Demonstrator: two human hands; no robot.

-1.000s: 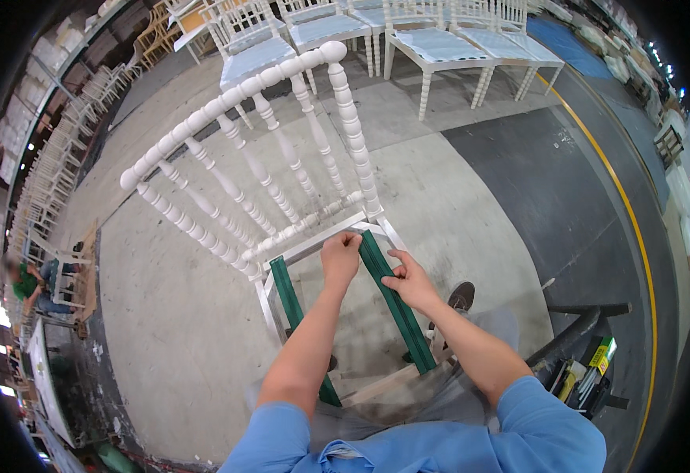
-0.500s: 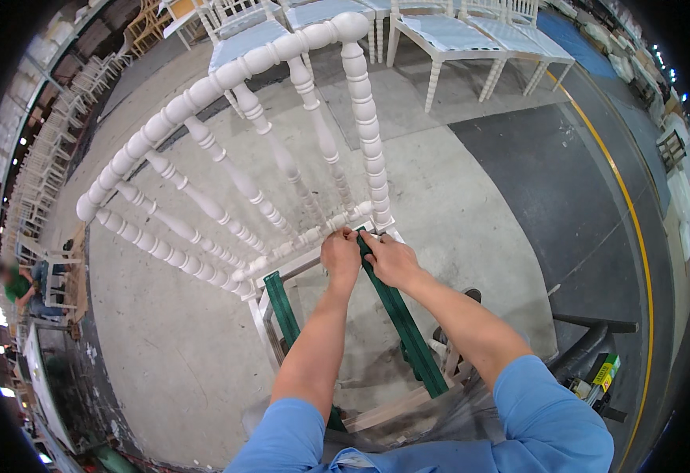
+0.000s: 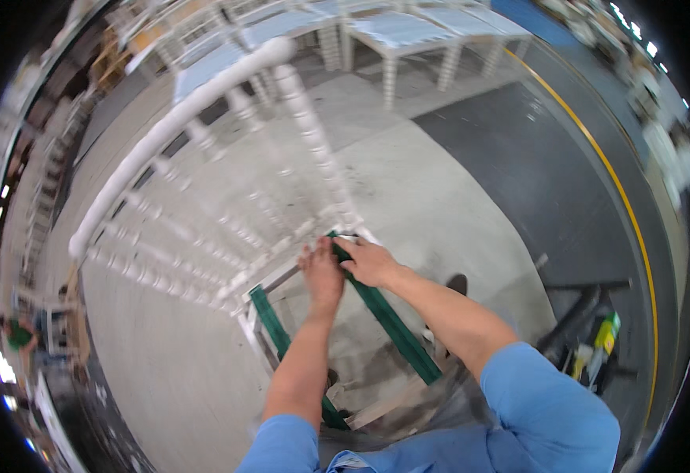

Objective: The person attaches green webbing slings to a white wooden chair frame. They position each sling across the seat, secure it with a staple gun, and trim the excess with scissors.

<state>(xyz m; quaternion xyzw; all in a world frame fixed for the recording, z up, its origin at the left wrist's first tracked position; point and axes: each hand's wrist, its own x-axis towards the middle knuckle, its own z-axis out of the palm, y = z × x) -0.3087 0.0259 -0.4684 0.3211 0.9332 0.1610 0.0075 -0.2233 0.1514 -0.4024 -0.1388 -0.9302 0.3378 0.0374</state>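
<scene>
Both hands sit on the white spindle-back chair (image 3: 226,197): left hand (image 3: 321,272) flat on the seat frame, right hand (image 3: 368,262) gripping a green rail (image 3: 392,323) (blurry).

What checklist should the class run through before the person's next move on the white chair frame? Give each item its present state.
1. Both hands on the work: left hand and right hand rest at the rear of the white chair frame, by the green rail. Ok.
2. Grip firm: fingers partly hidden and blurred. Cannot tell.
3. Second green rail in place on the other side. Ok.
4. Frame steady: the picture is motion-blurred. Cannot tell.
5. Floor near the person's right: black items and a green bottle lie close by. Not ok.
</scene>
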